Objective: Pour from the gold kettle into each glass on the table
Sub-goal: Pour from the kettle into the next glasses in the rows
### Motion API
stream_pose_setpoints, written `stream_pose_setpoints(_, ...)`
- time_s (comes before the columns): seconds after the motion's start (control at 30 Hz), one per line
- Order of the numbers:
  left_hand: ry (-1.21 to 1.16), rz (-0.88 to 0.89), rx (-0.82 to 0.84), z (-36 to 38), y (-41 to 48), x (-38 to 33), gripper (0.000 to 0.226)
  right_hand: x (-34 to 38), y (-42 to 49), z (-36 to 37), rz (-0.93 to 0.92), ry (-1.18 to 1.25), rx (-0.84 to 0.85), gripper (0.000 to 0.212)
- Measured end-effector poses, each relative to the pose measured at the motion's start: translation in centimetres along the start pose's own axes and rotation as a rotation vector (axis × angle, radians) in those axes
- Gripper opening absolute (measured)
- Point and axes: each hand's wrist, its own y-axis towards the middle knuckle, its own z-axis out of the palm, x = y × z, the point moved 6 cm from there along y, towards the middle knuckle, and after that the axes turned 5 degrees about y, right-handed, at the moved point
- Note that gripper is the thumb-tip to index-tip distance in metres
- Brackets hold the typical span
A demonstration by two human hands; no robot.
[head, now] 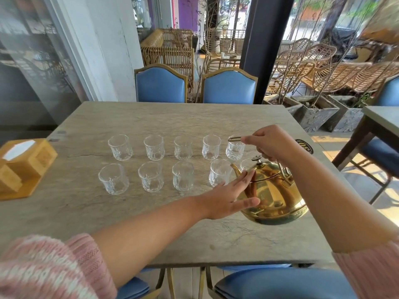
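Observation:
The gold kettle (274, 193) stands at the right of the stone table (138, 223), its spout pointing left toward the glasses. My right hand (269, 143) is closed around the kettle's raised handle above the lid. My left hand (228, 197) rests flat against the kettle's left side, fingers spread. Several clear cut glasses stand in two rows; the far row runs from a left glass (120, 147) to a right glass (235, 150), the near row from a left glass (113, 179) to one beside the spout (220, 172). Another near glass is mostly hidden behind the kettle.
A wooden tissue box (23, 167) sits at the table's left edge. Two blue chairs (160, 84) stand at the far side, and another blue seat (280, 283) is just below me. A round black sticker (304, 146) lies at the right edge. Another table (382, 117) stands to the right.

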Motion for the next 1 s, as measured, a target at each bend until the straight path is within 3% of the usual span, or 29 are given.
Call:
stream_pose_setpoints(0.57,-0.067,0.02,-0.005,-0.1,0.0,-1.1,0.098,0.2,0.3,-0.4,-0.021,-0.062,0.026,0.046)
stream_pose_setpoints(1.0,-0.122,-0.032,-0.028,0.3,0.3,-1.4,0.094,0.0,1.0,-0.2,-0.045,-0.079,0.093,0.039)
